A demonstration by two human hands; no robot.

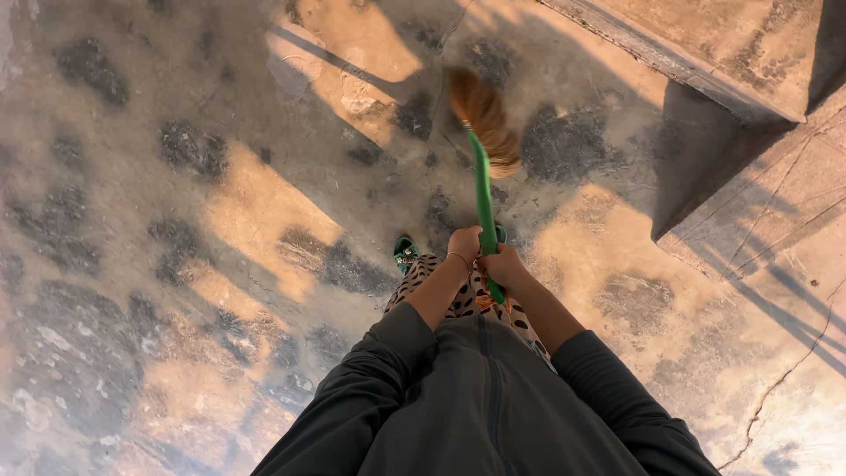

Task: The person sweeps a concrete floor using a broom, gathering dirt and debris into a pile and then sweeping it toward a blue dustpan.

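Now the green handle (484, 198) of a broom is gripped by both hands, the left hand (463, 242) clamped just above the right hand (502, 266), the two held close together in front of the dark zipped jacket (480, 401). Its blurred straw-coloured bristles (483, 119) are seen over the stained concrete floor (176, 264), near the raised step (705, 62) at the floor's far right corner, while spotted trousers (463, 300) and green sandals (404, 253) are glimpsed below.
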